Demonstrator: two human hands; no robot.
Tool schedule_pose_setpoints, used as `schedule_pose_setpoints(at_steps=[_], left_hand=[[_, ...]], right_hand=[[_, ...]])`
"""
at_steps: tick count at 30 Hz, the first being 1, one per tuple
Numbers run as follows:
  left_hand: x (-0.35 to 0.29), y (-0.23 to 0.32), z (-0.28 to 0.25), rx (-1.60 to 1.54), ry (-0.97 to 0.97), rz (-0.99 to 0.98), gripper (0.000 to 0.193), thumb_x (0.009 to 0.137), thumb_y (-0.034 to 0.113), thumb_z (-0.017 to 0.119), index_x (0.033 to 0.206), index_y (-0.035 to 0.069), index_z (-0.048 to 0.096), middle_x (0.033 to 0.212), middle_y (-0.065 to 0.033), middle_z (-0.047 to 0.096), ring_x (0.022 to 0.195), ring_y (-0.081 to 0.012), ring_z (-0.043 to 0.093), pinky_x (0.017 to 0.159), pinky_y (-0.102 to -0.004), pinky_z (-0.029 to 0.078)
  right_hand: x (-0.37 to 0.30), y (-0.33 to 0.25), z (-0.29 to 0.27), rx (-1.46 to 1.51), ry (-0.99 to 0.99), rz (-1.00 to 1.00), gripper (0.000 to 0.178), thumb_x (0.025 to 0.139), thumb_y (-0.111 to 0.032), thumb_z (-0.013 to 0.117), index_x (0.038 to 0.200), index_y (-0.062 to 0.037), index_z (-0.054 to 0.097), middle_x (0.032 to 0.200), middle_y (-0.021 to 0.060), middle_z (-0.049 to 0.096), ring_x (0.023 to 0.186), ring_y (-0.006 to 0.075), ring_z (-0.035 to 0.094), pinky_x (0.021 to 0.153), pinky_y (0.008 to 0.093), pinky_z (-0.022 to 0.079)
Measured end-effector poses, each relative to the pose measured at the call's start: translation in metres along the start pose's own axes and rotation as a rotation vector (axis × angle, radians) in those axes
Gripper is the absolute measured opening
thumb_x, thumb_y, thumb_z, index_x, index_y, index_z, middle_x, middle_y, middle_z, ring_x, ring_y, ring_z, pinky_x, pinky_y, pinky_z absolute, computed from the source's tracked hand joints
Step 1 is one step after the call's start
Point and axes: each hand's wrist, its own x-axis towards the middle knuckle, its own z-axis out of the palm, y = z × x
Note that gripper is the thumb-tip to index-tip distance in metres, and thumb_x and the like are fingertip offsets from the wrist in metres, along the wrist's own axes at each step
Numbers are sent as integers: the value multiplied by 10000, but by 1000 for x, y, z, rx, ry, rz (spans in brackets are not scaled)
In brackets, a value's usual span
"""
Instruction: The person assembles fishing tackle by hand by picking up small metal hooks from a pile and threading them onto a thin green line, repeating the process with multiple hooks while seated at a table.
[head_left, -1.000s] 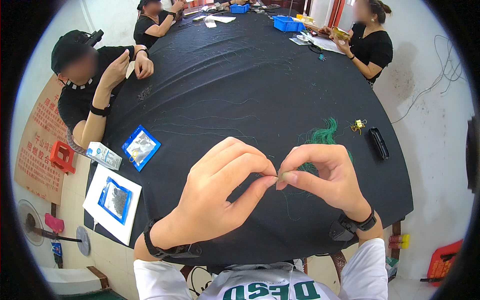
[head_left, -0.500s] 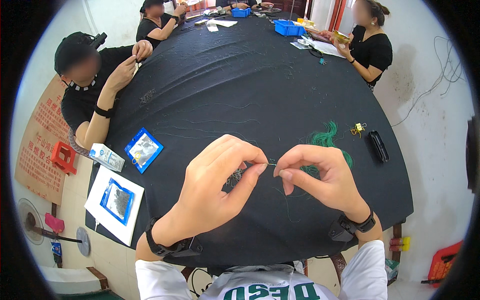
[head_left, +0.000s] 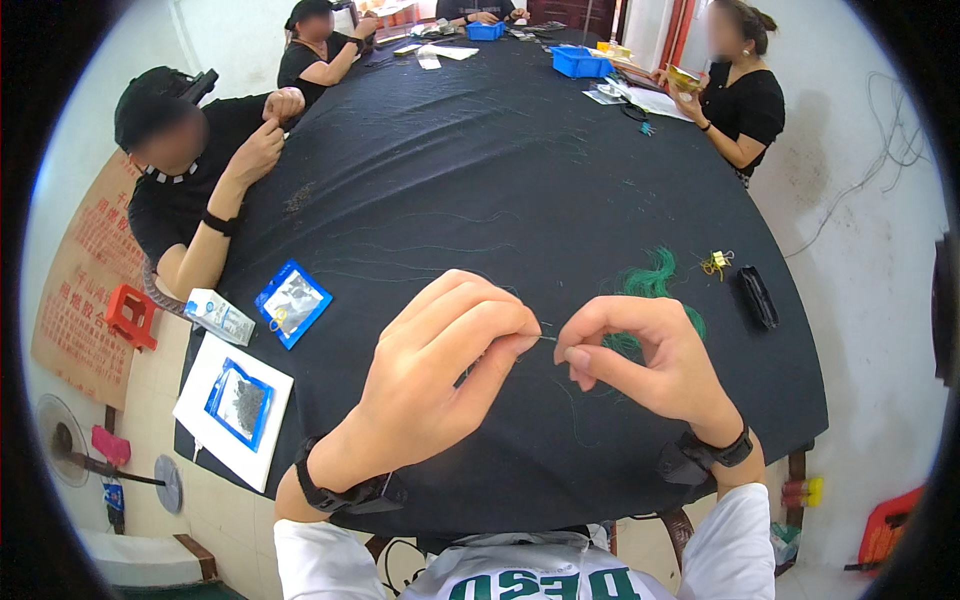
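My left hand pinches the end of a thin green thread between thumb and forefinger. Close by on the right, my right hand has its thumb and forefinger pressed together at the thread's other side. Anything smaller inside either pinch is too tiny to make out. A bundle of loose green thread lies on the black cloth beyond my right hand, which covers part of it. Under my left hand a heap of small grey wiry pieces is almost wholly hidden.
A black case and yellow binder clips lie to the right. At left are a blue-edged pouch, a small carton and a white board bearing another pouch. Co-workers sit along the table; blue bins stand far off.
My left hand has tilted slightly, covering more of the grey heap. My right hand has shifted a little rightward, and a bit more thread shows between the fingertips.
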Motion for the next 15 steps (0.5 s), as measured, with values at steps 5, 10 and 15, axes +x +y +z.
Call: schedule_pose_setpoints(at_steps=[5,10,15], left_hand=[[4,-19,-9,-2,-46,-177,76,770,-37,626,834,-3,605,833,-87,615,762,-167,593,651,-271,471],[16,-88,-38,172,-91,-418,82,826,80,615,834,-2,619,783,-47,614,737,-114,590,646,-251,482],[0,-189,-95,255,-146,-695,118,813,107,622,831,-8,638,748,-36,609,680,-102,575,597,-259,510]], right_hand=[[10,2,-10,101,-104,238,108,857,-94,611,888,5,642,732,36,630,634,78,581,597,218,461],[42,41,-30,19,-114,314,185,896,-132,569,933,12,679,652,15,609,594,75,570,579,208,450],[84,89,-57,-88,-134,335,187,888,-141,568,890,11,679,622,10,599,561,86,580,570,228,483]])
